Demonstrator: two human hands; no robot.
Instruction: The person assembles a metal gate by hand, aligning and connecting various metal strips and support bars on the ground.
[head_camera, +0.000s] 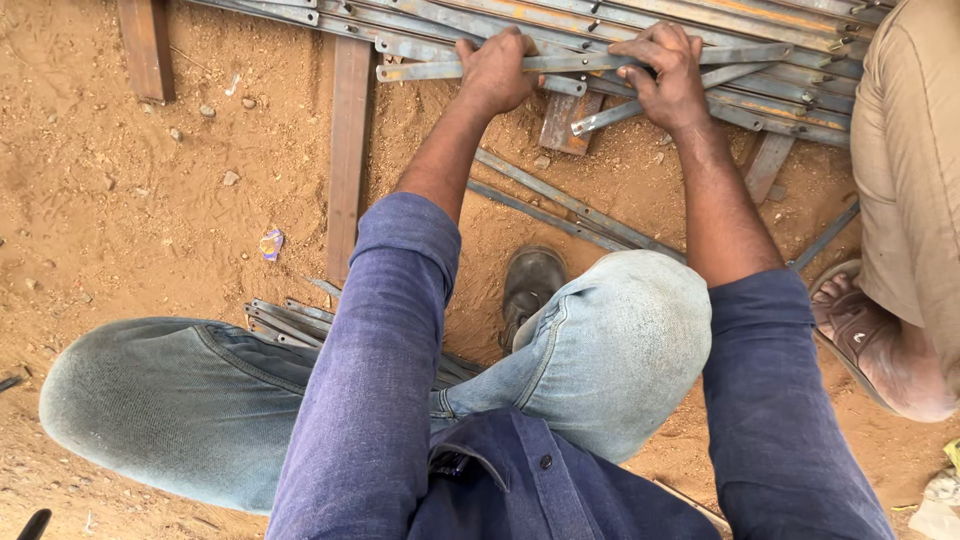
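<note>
My left hand (497, 70) grips a long flat grey steel bar (580, 63) near its left end. My right hand (668, 75) holds the same bar further right, fingers curled over its top edge. The bar lies crosswise over a row of similar steel strips (700, 20) stacked along the top of the view. A shorter steel strip (620, 115) slants just under my right hand. Both arms wear rolled-up blue sleeves, and my knees in faded jeans fill the lower part of the view.
Sandy orange ground lies all around. Rusty brown steel supports (347, 150) run under the stack. Loose thin strips (570, 205) lie on the sand, and more (285, 322) sit by my left knee. Another person's sandalled foot (850, 320) and beige trouser leg (905, 150) stand at the right.
</note>
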